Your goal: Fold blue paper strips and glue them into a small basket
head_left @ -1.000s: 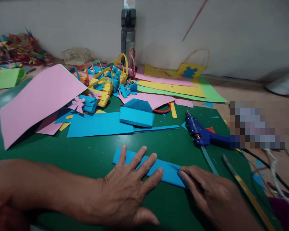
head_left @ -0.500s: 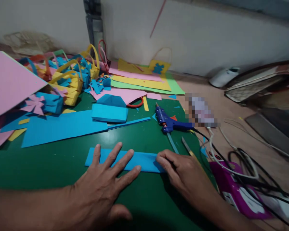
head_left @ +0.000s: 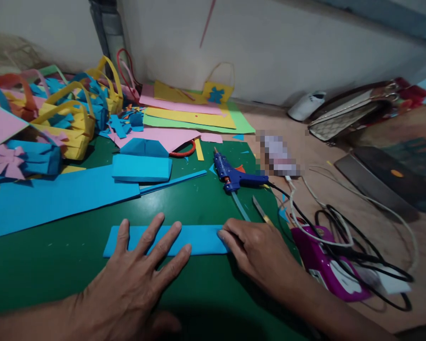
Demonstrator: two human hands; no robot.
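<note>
A folded blue paper strip (head_left: 200, 239) lies lengthwise on the green board (head_left: 74, 265) before me. Flat across its left and middle part rests my left hand (head_left: 135, 270), fingers spread. At the strip's right end, the bent, closed fingers of my right hand (head_left: 252, 246) grip the edge; the fingertips partly hide that end. Beyond the right hand lie a blue hot glue gun (head_left: 230, 173) with a glue stick in it and a cutter knife (head_left: 261, 210), partly covered by the hand. Farther back sits a folded blue paper piece (head_left: 142, 168) near a large blue sheet (head_left: 67, 194).
Several small paper baskets (head_left: 76, 135) crowd the back left. Coloured sheets (head_left: 191, 118) and red-handled scissors (head_left: 184, 150) lie at the back. To the right are a purple box (head_left: 326, 265), tangled black cables (head_left: 376, 260), a dark wallet (head_left: 386, 175) and a handbag (head_left: 344, 118).
The view has turned rightward, so everything sits farther left in the picture. Both hands stay on the blue strip in nearly the same pose.
</note>
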